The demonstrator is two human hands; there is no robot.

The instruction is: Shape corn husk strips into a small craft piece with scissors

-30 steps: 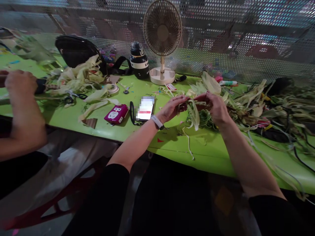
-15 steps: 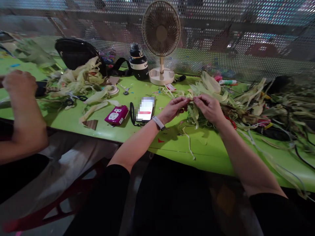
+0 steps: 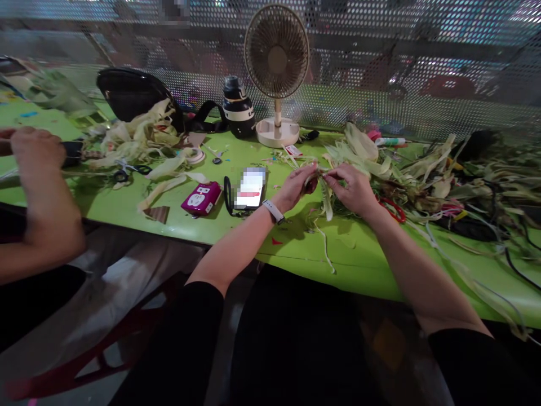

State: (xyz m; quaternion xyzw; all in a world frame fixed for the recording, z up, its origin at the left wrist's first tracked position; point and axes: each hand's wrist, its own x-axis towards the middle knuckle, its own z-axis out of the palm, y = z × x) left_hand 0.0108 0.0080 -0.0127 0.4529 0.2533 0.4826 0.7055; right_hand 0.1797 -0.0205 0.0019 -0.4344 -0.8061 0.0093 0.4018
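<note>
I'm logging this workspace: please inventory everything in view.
table: one, green, centre
mesh panel: one, grey, behind table
fan: one, beige, back centre
bottle: one, black, beside fan
bag: one, black, back left
phone: one, dark-edged, centre
box: one, magenta, left of phone
scissors: one pair, black-handled, left
tape roll: one, pale, behind box
tube: one, white, back right
loop: one, red, centre right
husk-like leaves: many, pale green, both sides
scraps: several, mixed colours, scattered
frame, perhaps stool: one, red, lower left
co-worker's forearm: one, bare, left edge
watch: one, pale, centre
left hand, right hand: two, bare, centre, on leaf strip
</note>
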